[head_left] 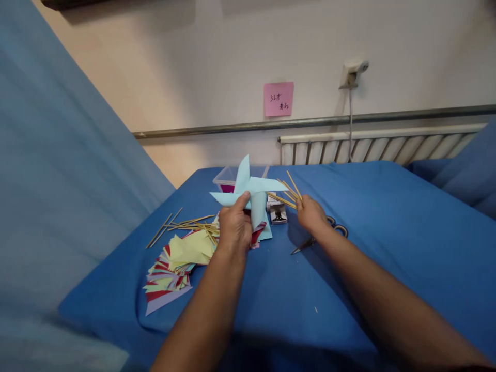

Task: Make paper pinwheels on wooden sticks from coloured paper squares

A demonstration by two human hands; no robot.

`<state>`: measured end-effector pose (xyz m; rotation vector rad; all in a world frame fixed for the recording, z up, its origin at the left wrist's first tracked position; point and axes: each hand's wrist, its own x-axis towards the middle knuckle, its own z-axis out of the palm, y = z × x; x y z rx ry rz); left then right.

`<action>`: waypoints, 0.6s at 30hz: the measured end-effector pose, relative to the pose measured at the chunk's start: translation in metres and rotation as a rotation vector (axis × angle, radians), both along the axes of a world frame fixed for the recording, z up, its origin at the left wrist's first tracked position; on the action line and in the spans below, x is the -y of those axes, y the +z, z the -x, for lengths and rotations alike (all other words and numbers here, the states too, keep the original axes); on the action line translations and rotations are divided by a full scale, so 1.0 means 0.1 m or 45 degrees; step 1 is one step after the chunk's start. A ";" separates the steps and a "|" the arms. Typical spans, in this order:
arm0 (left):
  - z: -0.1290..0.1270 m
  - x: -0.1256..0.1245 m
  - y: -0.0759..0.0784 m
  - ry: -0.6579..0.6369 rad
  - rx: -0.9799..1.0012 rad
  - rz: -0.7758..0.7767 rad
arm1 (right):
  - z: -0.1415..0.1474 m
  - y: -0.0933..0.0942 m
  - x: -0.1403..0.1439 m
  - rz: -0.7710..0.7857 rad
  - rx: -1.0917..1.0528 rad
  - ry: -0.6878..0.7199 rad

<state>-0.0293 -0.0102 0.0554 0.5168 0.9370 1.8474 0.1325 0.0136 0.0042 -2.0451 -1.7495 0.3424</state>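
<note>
While a pale wall (217,62) stands well beyond both hands, a light blue curtain (58,181) hangs far to the left of the left hand, and a blue-covered surface (380,222) spreads beneath the two. Past the right hand, against the wall, runs a white radiator (380,144). To the left of the left hand lies a fanned pile of coloured paper (191,249), pale yellow on top. The left hand (235,222) pinches a light blue paper pinwheel (251,185), thumb near its centre, blades reaching above and to either side of the hand; red and blue paper shows just below, though I cannot tell whether it is gripped too. A clear plastic container (260,174) sits behind the left hand. The right hand (310,213) is curled around a bundle of thin sticks (282,200) pointing toward the pinwheel. Partly hidden by that hand's forearm, scissors (304,245) lie on the surface. Loose sticks (189,226) lie crossed to the left of the left hand. Between the hands, slightly beyond, stands a small open box (278,219).
</note>
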 end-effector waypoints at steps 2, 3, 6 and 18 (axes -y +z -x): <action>-0.08 -0.11 -0.04 -0.039 -0.006 -0.015 | -0.06 -0.05 -0.01 0.005 0.001 0.024; -0.10 -0.16 -0.06 -0.023 -0.007 -0.025 | -0.07 -0.06 0.01 0.008 0.003 0.020; -0.07 -0.27 -0.14 0.020 -0.018 -0.062 | 0.02 -0.08 0.09 0.011 0.031 -0.024; 0.11 -0.33 -0.23 0.196 -0.023 -0.056 | 0.65 -0.25 0.52 -0.059 0.389 0.337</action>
